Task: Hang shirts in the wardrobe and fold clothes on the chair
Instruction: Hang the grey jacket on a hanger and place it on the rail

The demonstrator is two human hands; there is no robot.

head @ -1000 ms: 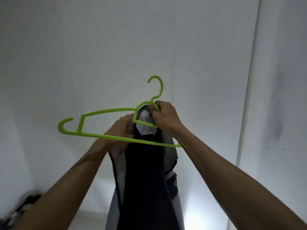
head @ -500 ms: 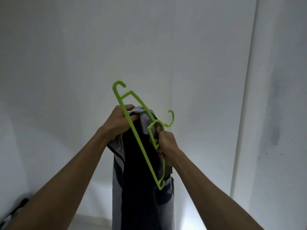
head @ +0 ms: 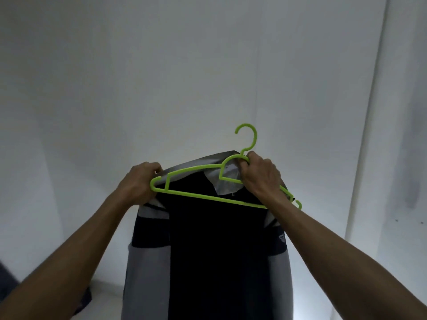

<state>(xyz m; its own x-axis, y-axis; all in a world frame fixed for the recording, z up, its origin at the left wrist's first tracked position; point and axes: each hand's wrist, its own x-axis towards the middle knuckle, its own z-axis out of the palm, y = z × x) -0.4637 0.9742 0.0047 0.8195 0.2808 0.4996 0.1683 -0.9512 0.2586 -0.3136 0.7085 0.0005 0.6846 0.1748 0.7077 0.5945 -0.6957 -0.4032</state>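
A lime green plastic hanger [head: 209, 197] is held level in front of me, its hook [head: 247, 137] pointing up. A dark navy and grey shirt [head: 208, 250] hangs from it, its collar near the hanger's neck. My right hand [head: 260, 175] grips the hanger just below the hook, together with the collar fabric. My left hand [head: 139, 182] grips the shirt's left shoulder at the hanger's left end. The hanger's right end pokes out past my right wrist.
White walls [head: 161, 77] fill the background, with a vertical corner or panel edge [head: 369, 112] at the right. A pale floor [head: 106, 287] shows low down, and some dark cloth [head: 7, 282] lies at the lower left edge.
The hanger has swung from steeply tilted back to level, hook up. The shirt now spreads across it, and my left hand has moved out to the left shoulder.
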